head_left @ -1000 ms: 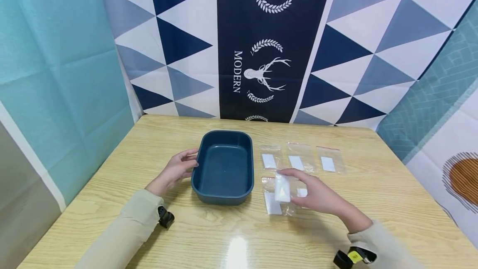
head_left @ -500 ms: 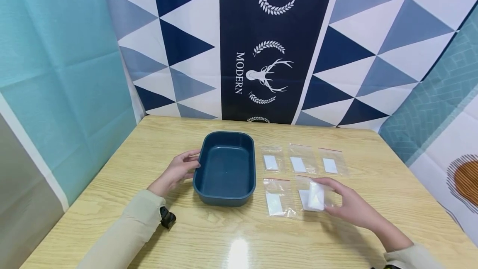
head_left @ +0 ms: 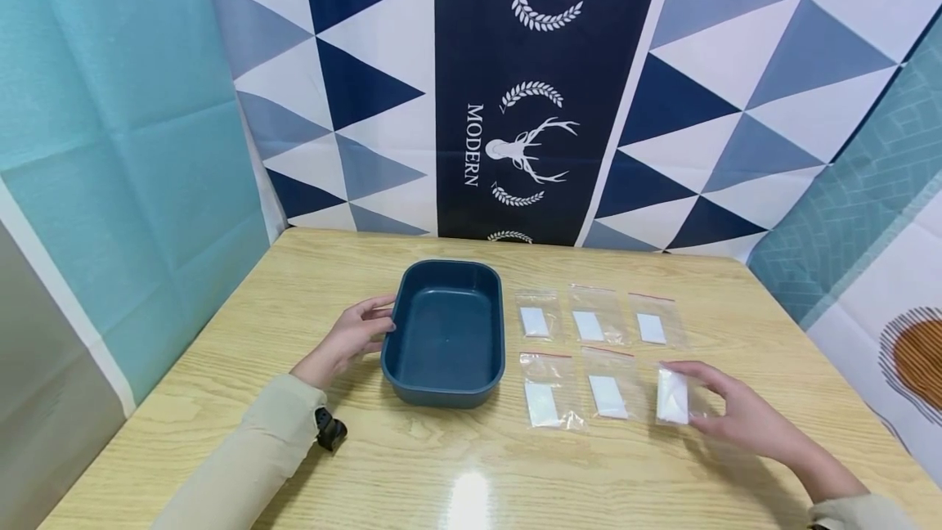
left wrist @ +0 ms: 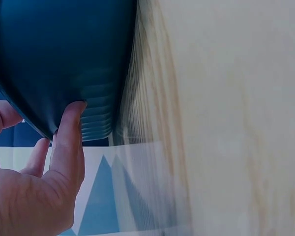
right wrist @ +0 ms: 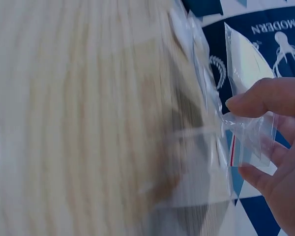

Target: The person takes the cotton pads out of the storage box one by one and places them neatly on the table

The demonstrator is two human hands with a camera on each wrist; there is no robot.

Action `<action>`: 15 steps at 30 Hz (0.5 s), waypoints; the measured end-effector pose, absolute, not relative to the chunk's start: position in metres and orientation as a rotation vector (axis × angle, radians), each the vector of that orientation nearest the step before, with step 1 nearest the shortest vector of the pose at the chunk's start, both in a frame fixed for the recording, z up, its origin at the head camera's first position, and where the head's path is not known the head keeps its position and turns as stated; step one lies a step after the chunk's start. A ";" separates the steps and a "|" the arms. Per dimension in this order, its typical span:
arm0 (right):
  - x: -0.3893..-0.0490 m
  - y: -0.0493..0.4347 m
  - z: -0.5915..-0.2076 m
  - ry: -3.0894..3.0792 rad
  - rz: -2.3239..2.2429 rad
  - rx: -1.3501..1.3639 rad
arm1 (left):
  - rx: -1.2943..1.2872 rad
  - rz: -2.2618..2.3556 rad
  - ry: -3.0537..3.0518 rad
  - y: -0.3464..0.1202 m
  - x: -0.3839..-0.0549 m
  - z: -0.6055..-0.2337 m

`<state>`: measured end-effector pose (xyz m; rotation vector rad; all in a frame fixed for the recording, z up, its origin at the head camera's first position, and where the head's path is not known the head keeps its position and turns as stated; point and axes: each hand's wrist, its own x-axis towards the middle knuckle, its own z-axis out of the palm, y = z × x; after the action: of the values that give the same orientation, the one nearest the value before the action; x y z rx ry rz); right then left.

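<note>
A dark blue rectangular tub (head_left: pixel 443 334) stands on the table. My left hand (head_left: pixel 352 335) rests against its left side, fingertips touching the outer wall in the left wrist view. My right hand (head_left: pixel 743 415) pinches a small clear zip-lock bag (head_left: pixel 672 396) with a white piece inside, held just above the table, right of the lower row. In the right wrist view, thumb and fingers hold the bag's plastic (right wrist: pixel 243 147) near its red zip strip. Similar bags lie flat between tub and hand, among them a lower-row bag (head_left: pixel 609 391) and its left neighbour (head_left: pixel 545 395).
Behind these lies an upper row of three bags: a left one (head_left: pixel 536 317), a middle one (head_left: pixel 592 317) and a right one (head_left: pixel 653 321). The wooden table (head_left: pixel 383 464) ends at a patterned cloth backdrop (head_left: pixel 353 96).
My right hand has moved right with the bag, from over the lower row to beside it. The lower-row bags are now uncovered. My left hand stays at the tub.
</note>
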<state>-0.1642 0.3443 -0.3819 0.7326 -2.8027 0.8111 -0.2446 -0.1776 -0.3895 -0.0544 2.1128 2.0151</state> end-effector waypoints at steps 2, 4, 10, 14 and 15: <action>-0.168 0.350 -0.383 -2.797 0.798 0.749 | -0.066 2.018 2.106 -0.177 -0.245 -0.389; -0.171 0.355 -0.384 -2.796 0.797 0.756 | -0.061 2.014 2.111 -0.177 -0.245 -0.389; -0.180 0.364 -0.380 -2.831 0.815 0.769 | -0.050 2.016 2.111 -0.178 -0.246 -0.389; -0.182 0.366 -0.380 -2.839 0.845 0.800 | -0.047 2.017 2.107 -0.179 -0.246 -0.390; -0.183 0.365 -0.380 -2.834 0.850 0.816 | -0.048 2.019 2.105 -0.179 -0.245 -0.390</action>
<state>-0.1826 0.3655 -0.3805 0.8161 -2.8337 0.8500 -0.2455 -0.1786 -0.3903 -0.0482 2.1046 2.0194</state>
